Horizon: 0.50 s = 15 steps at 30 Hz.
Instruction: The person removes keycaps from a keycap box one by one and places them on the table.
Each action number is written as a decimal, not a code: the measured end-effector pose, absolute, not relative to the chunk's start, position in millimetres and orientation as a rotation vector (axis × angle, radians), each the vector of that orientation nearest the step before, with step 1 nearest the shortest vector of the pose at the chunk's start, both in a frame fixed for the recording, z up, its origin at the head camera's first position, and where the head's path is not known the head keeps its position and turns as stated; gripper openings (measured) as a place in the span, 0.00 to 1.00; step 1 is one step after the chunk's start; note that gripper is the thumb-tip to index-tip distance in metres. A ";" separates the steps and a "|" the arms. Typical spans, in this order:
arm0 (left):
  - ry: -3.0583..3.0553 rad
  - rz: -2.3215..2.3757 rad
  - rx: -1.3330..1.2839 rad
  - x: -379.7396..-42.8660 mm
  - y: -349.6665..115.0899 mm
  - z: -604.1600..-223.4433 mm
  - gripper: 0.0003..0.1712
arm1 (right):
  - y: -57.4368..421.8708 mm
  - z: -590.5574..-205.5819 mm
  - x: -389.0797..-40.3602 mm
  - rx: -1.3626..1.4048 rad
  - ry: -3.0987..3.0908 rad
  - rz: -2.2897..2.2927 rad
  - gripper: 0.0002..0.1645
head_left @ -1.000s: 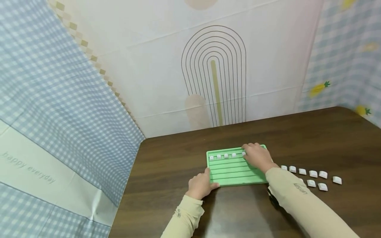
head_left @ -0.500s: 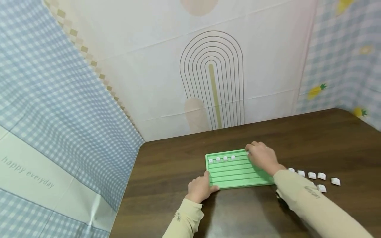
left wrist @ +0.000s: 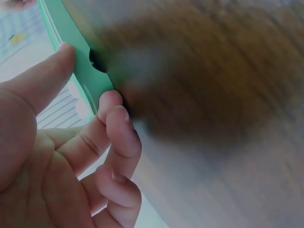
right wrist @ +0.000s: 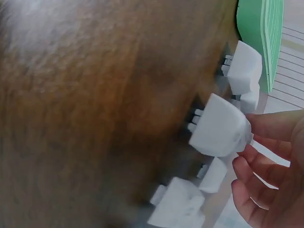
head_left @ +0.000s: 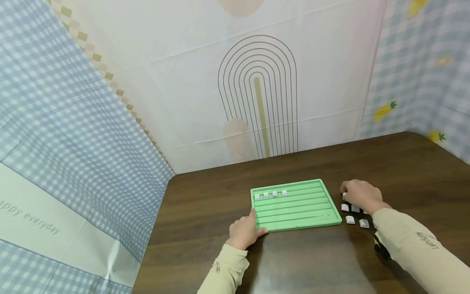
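- Your left hand (head_left: 242, 232) is clamped on the near left corner of the green tray (head_left: 297, 212): thumb along the near edge, index finger up the left side.
- Seen from your left wrist, the thumb presses the tray's wall and the fingers facing it are bent, a narrow gap between them.
- Your right hand (head_left: 361, 195) is nearly closed, thumb and fingertips brought together on a white keycap (head_left: 344, 196), mostly hidden by the fingers; whether it is off the counter (head_left: 205, 204) you cannot tell.
- The tray lies flat between your hands, reaching from your left hand's grip to just short of your right.
- Four seated keycaps (head_left: 275, 194) stand spaced along the tray's far groove, ahead of your left hand.
- More loose keycaps (head_left: 350, 220) lie on the counter just on the near side of your right hand, some partly covered by your right sleeve (head_left: 415, 245).
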<state>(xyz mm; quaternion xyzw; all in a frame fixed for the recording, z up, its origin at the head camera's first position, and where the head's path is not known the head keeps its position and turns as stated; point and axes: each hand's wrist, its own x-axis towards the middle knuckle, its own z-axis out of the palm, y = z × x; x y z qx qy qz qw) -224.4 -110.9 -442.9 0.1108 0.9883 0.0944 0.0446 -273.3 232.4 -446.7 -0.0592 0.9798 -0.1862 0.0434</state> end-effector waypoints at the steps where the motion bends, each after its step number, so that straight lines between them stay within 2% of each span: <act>1: 3.020 0.284 0.334 -225.5 -110.9 -442.0 0.44 | 230.5 -444.1 -275.7 -0.188 3.010 -0.564 0.16; 5: 3.033 0.263 0.314 -229.2 -112.1 -440.0 0.44 | 212.8 -427.2 -287.9 -0.266 3.075 -0.538 0.20; 9: 3.036 0.272 0.324 -229.1 -112.6 -439.6 0.44 | 178.5 -415.3 -300.4 -0.373 3.077 -0.555 0.19; 15: 3.011 0.269 0.330 -226.7 -110.2 -444.1 0.45 | 124.3 -424.4 -312.8 -0.471 3.019 -0.581 0.19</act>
